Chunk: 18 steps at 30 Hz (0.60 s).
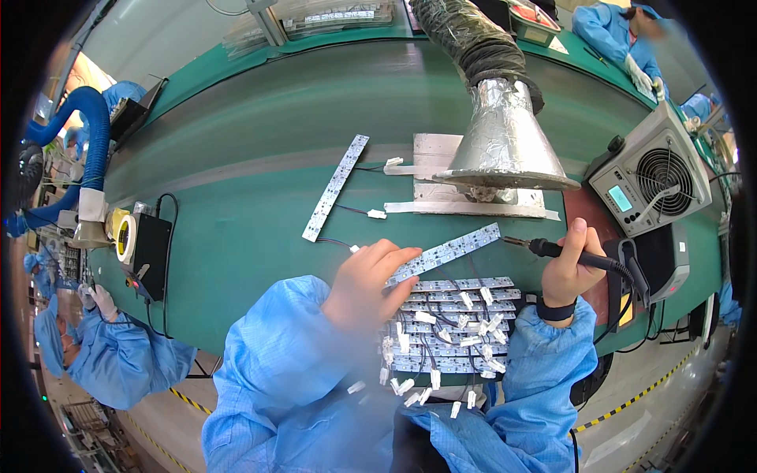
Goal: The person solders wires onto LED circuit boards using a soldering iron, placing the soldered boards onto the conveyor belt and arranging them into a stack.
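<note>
My left hand (367,281) holds one end of a long white LED strip board (453,248), lifted at a slant above a stack of similar strip boards (457,323) with black wires and white connectors. My right hand (569,268) grips a black soldering iron (587,258) whose tip points left, close to the strip's right end. Another strip board (336,187) with three wired connectors lies farther out on the green belt (236,205). Both forearms wear blue sleeves.
A foil-wrapped fume hood (505,138) on a black hose hangs over a taped metal plate (441,177). A grey soldering station (648,175) stands at right. A black box with a tape roll (142,244) sits at left. Other people in blue work nearby.
</note>
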### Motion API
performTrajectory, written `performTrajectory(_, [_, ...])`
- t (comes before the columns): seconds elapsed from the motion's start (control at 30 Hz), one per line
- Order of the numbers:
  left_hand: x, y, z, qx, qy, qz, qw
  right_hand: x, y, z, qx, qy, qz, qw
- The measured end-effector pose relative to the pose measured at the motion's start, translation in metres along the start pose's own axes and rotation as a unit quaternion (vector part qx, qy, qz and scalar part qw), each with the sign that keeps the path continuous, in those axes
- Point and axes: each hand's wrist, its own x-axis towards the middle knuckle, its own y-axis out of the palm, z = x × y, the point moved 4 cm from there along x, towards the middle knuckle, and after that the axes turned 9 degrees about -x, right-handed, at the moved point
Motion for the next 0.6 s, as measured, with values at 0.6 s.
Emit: performTrajectory(0.6, [-0.0006,0.0001,-0.0004,0.005,0.006,0.003,1.000,0.0010,0.0022,-0.0016,0.000,0.005,-0.003,1.000])
